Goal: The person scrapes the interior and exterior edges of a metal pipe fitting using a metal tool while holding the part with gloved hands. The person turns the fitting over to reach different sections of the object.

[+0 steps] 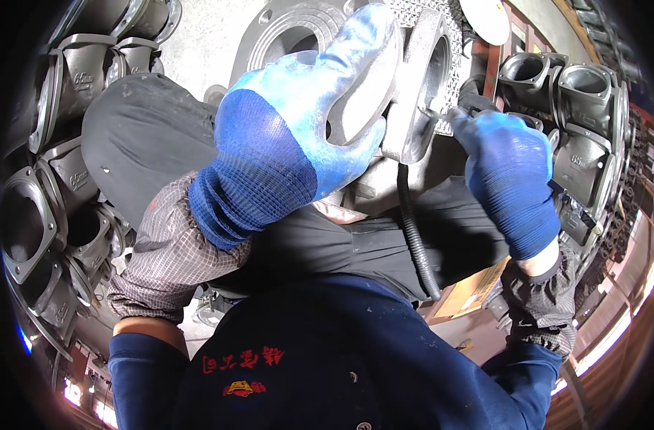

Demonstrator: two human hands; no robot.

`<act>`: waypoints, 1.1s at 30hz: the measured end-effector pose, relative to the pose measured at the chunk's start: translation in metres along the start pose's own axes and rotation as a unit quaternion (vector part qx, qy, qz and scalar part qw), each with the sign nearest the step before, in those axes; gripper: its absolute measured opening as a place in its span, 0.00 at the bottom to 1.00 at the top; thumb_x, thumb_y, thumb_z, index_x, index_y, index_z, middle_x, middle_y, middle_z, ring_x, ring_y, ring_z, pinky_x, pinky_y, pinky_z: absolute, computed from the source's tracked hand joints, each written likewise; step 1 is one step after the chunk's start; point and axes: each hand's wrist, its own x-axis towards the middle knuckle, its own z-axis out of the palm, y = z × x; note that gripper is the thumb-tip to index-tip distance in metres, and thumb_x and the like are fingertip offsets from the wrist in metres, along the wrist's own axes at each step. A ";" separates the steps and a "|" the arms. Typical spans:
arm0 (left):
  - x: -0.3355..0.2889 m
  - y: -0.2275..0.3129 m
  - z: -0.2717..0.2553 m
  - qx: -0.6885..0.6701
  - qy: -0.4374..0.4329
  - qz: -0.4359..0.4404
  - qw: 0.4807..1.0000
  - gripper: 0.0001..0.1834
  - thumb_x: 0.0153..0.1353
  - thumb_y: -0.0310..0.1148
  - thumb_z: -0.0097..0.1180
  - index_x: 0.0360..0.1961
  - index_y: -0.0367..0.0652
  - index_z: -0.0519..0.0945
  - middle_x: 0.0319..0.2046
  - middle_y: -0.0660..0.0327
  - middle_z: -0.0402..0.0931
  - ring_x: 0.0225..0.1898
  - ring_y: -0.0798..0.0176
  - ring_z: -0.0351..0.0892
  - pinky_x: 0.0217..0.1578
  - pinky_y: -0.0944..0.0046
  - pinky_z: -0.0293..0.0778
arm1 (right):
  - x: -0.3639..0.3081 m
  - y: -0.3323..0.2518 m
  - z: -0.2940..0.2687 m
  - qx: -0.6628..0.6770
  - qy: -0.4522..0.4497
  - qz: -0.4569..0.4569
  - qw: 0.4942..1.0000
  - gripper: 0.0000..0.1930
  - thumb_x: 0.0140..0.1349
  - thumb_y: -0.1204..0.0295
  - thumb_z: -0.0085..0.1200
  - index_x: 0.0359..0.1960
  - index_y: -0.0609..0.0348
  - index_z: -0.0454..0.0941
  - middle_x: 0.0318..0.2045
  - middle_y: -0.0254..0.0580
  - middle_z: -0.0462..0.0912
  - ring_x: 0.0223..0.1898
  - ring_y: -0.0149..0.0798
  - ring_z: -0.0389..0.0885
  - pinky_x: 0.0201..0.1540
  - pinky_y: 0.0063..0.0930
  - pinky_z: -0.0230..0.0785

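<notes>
The left grip [291, 115] is spread wide over a grey metal casting [366, 100], one finger stretched along its far side and the thumb against its near side; the other fingers are hard to make out. The right grip [510, 150] is closed around a thin tool [429, 112], whose pointed tip shows at the casting's ring-shaped end [416, 86]; the gloved fingers hide most of it, and I cannot tell whether the tip touches the metal. The casting lies ahead of the person, between the hands and beyond the lap. A round flange [259, 43] shows at its far left, partly covered by the left glove; whether it belongs to the same piece is unclear.

A rough patterned plate [452, 79] is partly hidden behind the casting, and a pale disc [485, 20] is cut off by the upper edge. A black ribbed hose [413, 229] runs from the casting's near end toward the jacket [305, 351], both of its ends out of sight. More castings crowd the left side [76, 79] and the right side [585, 154], bent by the lens and fading into the dark rim. The jacket partly blocks a brown box [470, 290] at near right.
</notes>
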 end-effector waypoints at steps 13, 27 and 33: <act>0.000 -0.005 -0.003 -0.021 0.034 0.045 0.998 0.38 0.45 0.28 0.64 0.60 0.41 0.66 0.50 0.49 0.74 0.48 0.52 0.78 0.47 0.62 0.74 | 0.018 -0.028 0.065 0.484 0.192 0.047 0.853 0.19 0.61 0.77 0.48 0.55 0.64 0.70 0.43 0.49 0.80 0.40 0.37 0.80 0.41 0.25 0.72; 0.007 -0.015 -0.013 0.004 0.115 -0.001 0.993 0.33 0.48 0.29 0.57 0.59 0.41 0.67 0.44 0.46 0.77 0.43 0.52 0.81 0.43 0.63 0.76 | 0.032 -0.002 0.064 0.780 0.186 0.290 0.522 0.19 0.67 0.63 0.40 0.52 0.65 0.71 0.35 0.44 0.83 0.19 0.24 0.70 0.23 0.13 0.63; 0.007 -0.040 -0.016 0.000 0.153 -0.049 0.987 0.33 0.49 0.28 0.55 0.60 0.38 0.66 0.49 0.44 0.74 0.43 0.60 0.80 0.42 0.65 0.75 | 0.065 -0.052 0.094 0.821 0.212 0.197 0.492 0.17 0.68 0.66 0.41 0.52 0.65 0.73 0.40 0.37 0.79 0.41 0.26 0.73 0.45 0.22 0.67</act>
